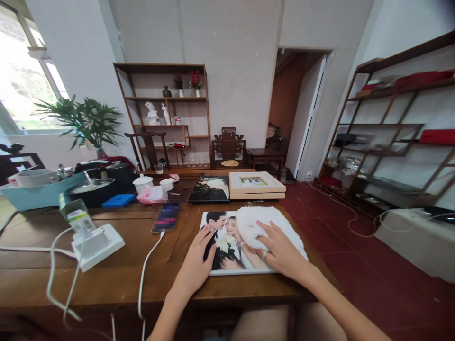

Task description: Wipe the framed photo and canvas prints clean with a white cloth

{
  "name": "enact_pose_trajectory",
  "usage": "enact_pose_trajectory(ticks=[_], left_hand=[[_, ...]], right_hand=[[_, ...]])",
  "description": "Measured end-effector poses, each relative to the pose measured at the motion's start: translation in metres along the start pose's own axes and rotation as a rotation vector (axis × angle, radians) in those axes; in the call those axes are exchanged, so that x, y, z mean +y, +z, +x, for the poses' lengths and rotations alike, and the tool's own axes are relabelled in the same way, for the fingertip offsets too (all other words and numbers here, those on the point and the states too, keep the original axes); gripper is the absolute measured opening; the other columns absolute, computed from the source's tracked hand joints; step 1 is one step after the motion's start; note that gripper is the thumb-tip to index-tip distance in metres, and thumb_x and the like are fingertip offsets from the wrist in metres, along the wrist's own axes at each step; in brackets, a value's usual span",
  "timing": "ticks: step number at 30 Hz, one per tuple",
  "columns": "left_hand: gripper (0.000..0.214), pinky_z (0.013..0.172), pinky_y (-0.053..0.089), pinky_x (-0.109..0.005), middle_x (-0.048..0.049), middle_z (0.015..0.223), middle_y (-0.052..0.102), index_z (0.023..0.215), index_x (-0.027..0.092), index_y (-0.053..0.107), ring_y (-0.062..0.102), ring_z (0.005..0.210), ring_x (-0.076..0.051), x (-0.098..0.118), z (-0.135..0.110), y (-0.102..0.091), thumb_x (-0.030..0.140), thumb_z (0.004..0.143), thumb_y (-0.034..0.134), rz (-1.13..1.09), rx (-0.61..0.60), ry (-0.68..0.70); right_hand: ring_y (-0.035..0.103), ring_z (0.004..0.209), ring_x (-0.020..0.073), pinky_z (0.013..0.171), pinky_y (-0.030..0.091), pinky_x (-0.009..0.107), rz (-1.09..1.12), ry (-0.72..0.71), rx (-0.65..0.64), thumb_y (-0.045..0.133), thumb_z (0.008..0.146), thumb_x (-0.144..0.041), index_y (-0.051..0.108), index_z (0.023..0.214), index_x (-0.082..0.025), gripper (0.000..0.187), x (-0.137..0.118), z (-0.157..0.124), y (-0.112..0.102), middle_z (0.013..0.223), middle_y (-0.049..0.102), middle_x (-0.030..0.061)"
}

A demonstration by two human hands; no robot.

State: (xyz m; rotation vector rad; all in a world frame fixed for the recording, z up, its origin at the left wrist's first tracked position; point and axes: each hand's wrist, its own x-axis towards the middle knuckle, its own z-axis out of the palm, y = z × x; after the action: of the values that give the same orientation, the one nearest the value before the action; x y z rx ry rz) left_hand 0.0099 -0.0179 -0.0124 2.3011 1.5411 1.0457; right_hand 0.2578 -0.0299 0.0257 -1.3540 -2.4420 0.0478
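A large printed wedding photo lies flat on the wooden table in front of me. My left hand rests flat on the photo's left lower part, fingers spread. My right hand presses a white fluffy cloth onto the right half of the photo, fingers curled over it. The cloth hides much of the picture's right side.
Beyond the photo lie a dark photo print and stacked framed pictures. A phone, a white power strip with cables, a blue tray, pots and cups fill the table's left. Shelves line the right wall.
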Motion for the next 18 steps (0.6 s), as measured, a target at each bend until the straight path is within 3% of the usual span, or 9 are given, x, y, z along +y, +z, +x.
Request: enact_pose_trajectory(ticks=[5, 8, 13, 18], left_hand=[[0.040, 0.106, 0.031, -0.042, -0.0145, 0.134, 0.045, 0.121, 0.011, 0.051, 0.039, 0.126, -0.023, -0.001, 0.000, 0.002, 0.027, 0.085, 0.041, 0.007, 0.018, 0.016], [0.039, 0.105, 0.032, -0.043, -0.0143, 0.133, 0.046, 0.120, 0.012, 0.051, 0.039, 0.126, -0.023, -0.002, 0.000, 0.002, 0.026, 0.085, 0.040, 0.020, 0.018, 0.036], [0.039, 0.104, 0.032, -0.046, -0.0134, 0.135, 0.044, 0.122, 0.015, 0.050, 0.037, 0.127, -0.024, -0.002, 0.000, 0.001, 0.025, 0.086, 0.040, 0.017, 0.000, 0.068], [0.038, 0.105, 0.031, -0.046, -0.0132, 0.135, 0.044, 0.122, 0.015, 0.050, 0.035, 0.128, -0.024, -0.001, 0.000, -0.001, 0.026, 0.086, 0.040, 0.013, -0.022, 0.069]], right_hand=[[0.030, 0.129, 0.0211, 0.108, 0.016, 0.045, 0.148, -0.064, -0.193, 0.047, 0.076, -0.014, 0.064, 0.099, -0.021, 0.029, -0.042, -0.044, -0.026, 0.132, 0.048, 0.0094], [0.030, 0.129, 0.0215, 0.109, 0.016, 0.044, 0.193, -0.064, -0.243, 0.050, 0.078, -0.017, 0.065, 0.097, -0.022, 0.025, -0.049, -0.050, -0.032, 0.134, 0.045, 0.0077], [0.033, 0.127, 0.0244, 0.107, 0.019, 0.044, 0.192, -0.037, -0.142, 0.044, 0.086, -0.036, 0.065, 0.099, -0.018, 0.030, -0.014, -0.016, -0.022, 0.131, 0.048, 0.0103], [0.050, 0.110, 0.0230, 0.105, 0.023, 0.041, 0.185, -0.051, -0.048, 0.044, 0.086, -0.033, 0.065, 0.101, -0.021, 0.028, 0.031, 0.040, -0.010, 0.112, 0.062, 0.0063]])
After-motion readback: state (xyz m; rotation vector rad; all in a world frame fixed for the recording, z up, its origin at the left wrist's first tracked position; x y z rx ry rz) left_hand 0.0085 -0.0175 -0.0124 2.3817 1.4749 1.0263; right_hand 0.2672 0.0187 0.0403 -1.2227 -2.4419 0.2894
